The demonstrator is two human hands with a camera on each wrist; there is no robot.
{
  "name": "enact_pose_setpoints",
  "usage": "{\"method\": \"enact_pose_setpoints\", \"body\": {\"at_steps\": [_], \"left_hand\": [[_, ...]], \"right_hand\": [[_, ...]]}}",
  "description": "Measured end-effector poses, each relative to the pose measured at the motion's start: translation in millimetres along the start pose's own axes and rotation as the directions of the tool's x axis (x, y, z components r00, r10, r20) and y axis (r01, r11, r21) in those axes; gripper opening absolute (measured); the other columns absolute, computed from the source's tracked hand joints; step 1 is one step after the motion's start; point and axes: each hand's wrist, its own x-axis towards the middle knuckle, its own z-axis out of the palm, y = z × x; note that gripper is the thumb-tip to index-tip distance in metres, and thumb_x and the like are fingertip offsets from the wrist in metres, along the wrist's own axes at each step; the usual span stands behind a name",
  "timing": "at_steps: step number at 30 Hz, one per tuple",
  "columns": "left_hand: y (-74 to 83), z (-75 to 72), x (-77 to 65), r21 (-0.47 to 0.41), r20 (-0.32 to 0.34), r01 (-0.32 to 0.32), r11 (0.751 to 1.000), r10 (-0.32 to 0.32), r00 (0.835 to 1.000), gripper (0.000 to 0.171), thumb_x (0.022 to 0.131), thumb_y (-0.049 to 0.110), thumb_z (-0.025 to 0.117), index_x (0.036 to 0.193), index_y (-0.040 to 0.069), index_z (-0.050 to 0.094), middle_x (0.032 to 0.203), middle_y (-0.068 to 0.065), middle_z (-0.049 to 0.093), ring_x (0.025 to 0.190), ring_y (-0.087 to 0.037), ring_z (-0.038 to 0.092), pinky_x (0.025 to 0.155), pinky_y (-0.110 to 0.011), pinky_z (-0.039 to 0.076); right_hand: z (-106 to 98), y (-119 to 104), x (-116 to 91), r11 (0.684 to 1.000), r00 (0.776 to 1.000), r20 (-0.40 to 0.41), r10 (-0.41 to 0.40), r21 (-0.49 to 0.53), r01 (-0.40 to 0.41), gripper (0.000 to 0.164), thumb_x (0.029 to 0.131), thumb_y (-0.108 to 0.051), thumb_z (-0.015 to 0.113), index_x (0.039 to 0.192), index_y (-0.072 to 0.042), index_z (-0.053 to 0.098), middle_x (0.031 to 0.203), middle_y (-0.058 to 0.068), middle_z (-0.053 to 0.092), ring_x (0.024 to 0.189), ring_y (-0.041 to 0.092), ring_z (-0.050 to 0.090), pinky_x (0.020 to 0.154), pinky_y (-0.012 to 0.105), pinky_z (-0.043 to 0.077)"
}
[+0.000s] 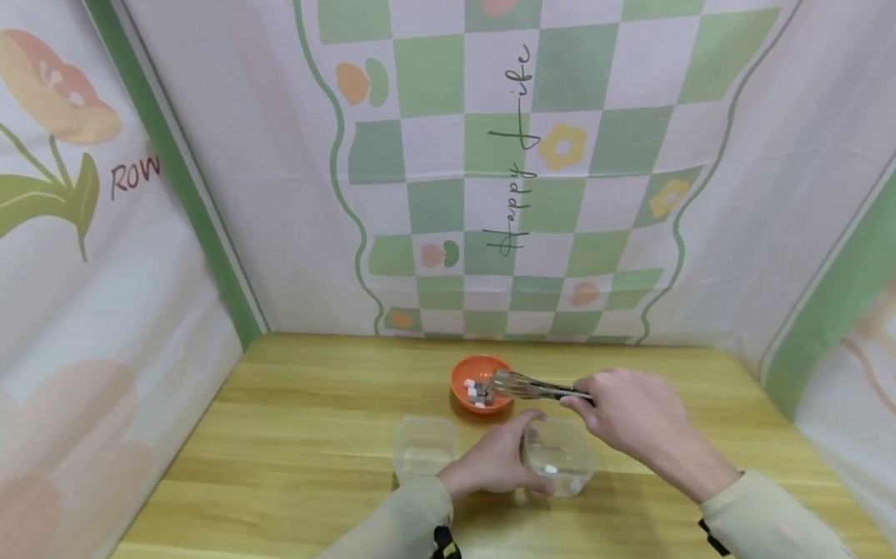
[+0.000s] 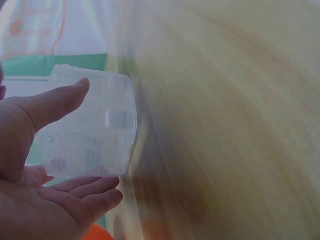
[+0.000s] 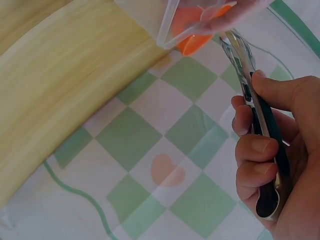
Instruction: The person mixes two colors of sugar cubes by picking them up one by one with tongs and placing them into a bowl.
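Observation:
My right hand (image 1: 633,413) grips metal tongs (image 1: 537,389) with black handle grips. Their tips reach over the right side of a small orange bowl (image 1: 458,392), where several small white and grey pieces (image 1: 479,392) lie. In the right wrist view the fingers (image 3: 255,155) curl round the handles of the tongs. My left hand (image 1: 491,461) holds a clear plastic container (image 1: 572,443) by its left side, thumb and fingers spread about it. A white piece (image 1: 551,469) shows inside that container; the left wrist view shows a white piece (image 2: 116,118) through its wall.
A second clear container (image 1: 424,435) stands left of my left hand, partly behind the wrist. The wooden table (image 1: 321,441) runs back to a curtain (image 1: 424,145) with green and white checks. Printed curtains also hang on both sides.

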Motion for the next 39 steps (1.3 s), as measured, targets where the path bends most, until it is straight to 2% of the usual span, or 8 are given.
{"method": "enact_pose_setpoints", "body": {"at_steps": [10,19,30,34,37,39], "left_hand": [[-1.2,-0.1,0.5,0.003,0.007,-0.011,1.000,0.011,1.000,0.095,0.076,0.032,0.098,0.156,0.025,0.046,0.135,-0.002,0.065,0.119,-0.011,0.061,0.101,-0.032,0.051],[-0.1,-0.9,0.2,-0.008,0.012,-0.023,1.000,0.023,1.000,0.094,0.077,0.032,0.098,0.156,0.020,0.047,0.132,-0.002,0.065,0.118,-0.014,0.062,0.097,-0.030,0.051],[1.6,-0.8,-0.6,0.002,-0.006,-0.038,0.999,0.038,0.999,0.097,0.075,0.031,0.099,0.156,0.020,0.047,0.132,-0.005,0.066,0.118,-0.015,0.062,0.099,-0.030,0.051],[2.2,0.0,-1.0,0.002,-0.008,-0.020,1.000,0.020,1.000,0.099,0.074,0.031,0.099,0.157,0.021,0.046,0.133,-0.005,0.067,0.119,-0.013,0.062,0.101,-0.030,0.050],[1.7,0.9,-0.8,0.013,-0.010,-0.005,1.000,0.005,1.000,0.100,0.074,0.032,0.099,0.158,0.024,0.045,0.135,-0.004,0.066,0.121,-0.013,0.061,0.102,-0.032,0.050],[1.6,1.3,-0.5,0.024,-0.013,-0.001,1.000,0.002,1.000,0.101,0.074,0.032,0.099,0.158,0.025,0.045,0.136,-0.003,0.066,0.123,-0.014,0.061,0.104,-0.032,0.049]], "right_hand": [[13.2,-7.9,16.3,1.000,1.000,0.019,-0.017,-0.005,0.017,0.027,0.097,-0.035,0.077,0.075,-0.024,0.068,0.061,-0.011,0.050,0.050,0.010,0.041,0.043,0.031,0.034],[24.4,-9.0,25.4,1.000,0.999,0.051,-0.015,0.017,0.015,0.030,0.097,-0.035,0.077,0.072,-0.024,0.066,0.059,-0.011,0.048,0.048,0.009,0.040,0.042,0.028,0.032],[21.2,-9.0,18.4,1.000,1.000,0.003,-0.008,0.012,0.008,0.035,0.097,-0.037,0.077,0.070,-0.022,0.061,0.058,-0.009,0.046,0.048,0.010,0.040,0.043,0.030,0.031],[19.9,-9.1,9.5,0.999,0.999,0.021,0.030,0.029,-0.031,0.030,0.097,-0.042,0.075,0.081,-0.017,0.070,0.060,-0.008,0.050,0.050,0.011,0.042,0.043,0.031,0.034],[18.5,-9.9,3.3,0.998,0.999,0.028,0.047,0.038,-0.048,0.032,0.096,-0.044,0.074,0.096,-0.012,0.078,0.068,-0.005,0.061,0.052,0.011,0.046,0.043,0.033,0.039],[17.3,-10.0,-0.6,0.999,0.999,0.014,0.039,0.029,-0.039,0.032,0.096,-0.044,0.075,0.100,-0.012,0.078,0.071,-0.002,0.065,0.053,0.010,0.047,0.044,0.034,0.040]]}}
